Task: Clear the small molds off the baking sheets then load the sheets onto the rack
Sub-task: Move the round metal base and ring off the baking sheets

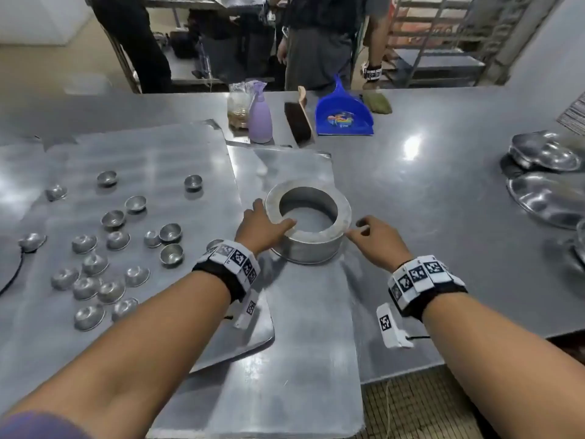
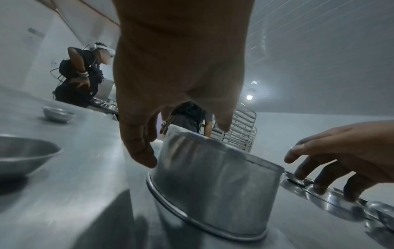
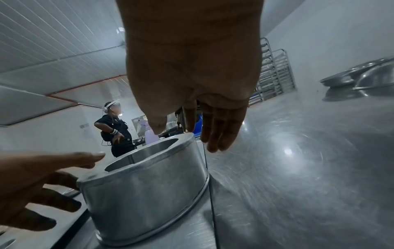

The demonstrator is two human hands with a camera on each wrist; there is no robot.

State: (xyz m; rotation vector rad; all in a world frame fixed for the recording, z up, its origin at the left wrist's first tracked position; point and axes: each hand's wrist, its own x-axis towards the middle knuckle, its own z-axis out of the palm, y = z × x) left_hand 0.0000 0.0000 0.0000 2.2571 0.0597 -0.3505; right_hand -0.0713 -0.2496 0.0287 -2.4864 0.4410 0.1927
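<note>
Several small round metal molds lie scattered on the left baking sheet. A second sheet lies beside it, partly under it, and carries a round tin with a wide hole in its top. My left hand touches the tin's left side, thumb on the top rim, fingers fairly straight along the wall. My right hand hovers just off the tin's right side, fingers relaxed, holding nothing. A tall sheet rack stands beyond the table at the back right.
At the table's far side stand a plastic bag, a purple spray bottle, a brush and a blue dustpan. Shiny metal plates are piled at the right. People stand behind the table. The table's near edge runs right of my right arm.
</note>
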